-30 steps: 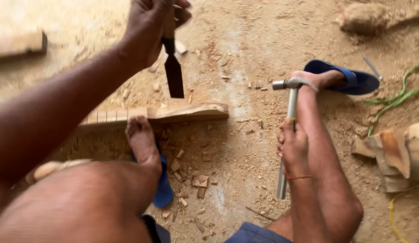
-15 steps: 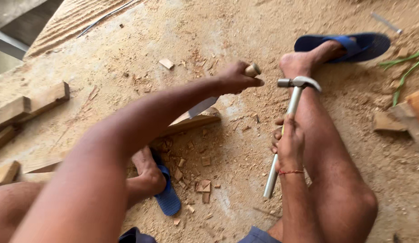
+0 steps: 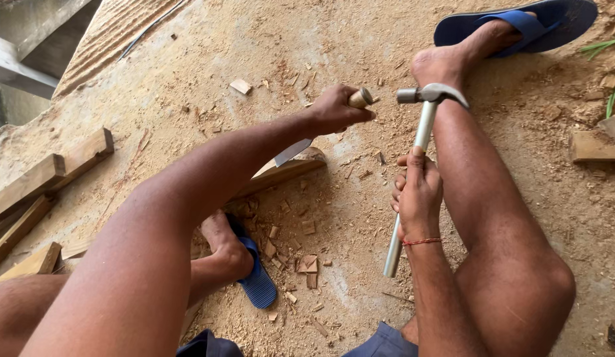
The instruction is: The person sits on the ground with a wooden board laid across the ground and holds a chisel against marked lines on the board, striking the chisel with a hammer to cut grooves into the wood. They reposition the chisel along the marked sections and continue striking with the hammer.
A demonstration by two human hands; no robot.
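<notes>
My left hand (image 3: 334, 109) grips a chisel (image 3: 321, 132) by its wooden handle, blade slanted down onto the end of a wooden plank (image 3: 284, 172) lying on the sandy ground. My right hand (image 3: 416, 192) holds a metal claw hammer (image 3: 420, 132) around the middle of its shaft, head raised level with the chisel's handle top and just to its right, not touching it. My left foot (image 3: 225, 248) in a blue sandal rests beside the plank. My right leg stretches out under the hammer.
Wood chips (image 3: 307, 264) and sawdust cover the ground around the plank. Several wooden beams (image 3: 50, 172) lie at the left. A wood block (image 3: 595, 145) sits at the right edge. My right foot wears a blue sandal (image 3: 519, 26) at top right.
The view tilted. My left hand lowered the chisel from upright above the plank to a slant against the plank's end. The hammer stays raised in my right hand.
</notes>
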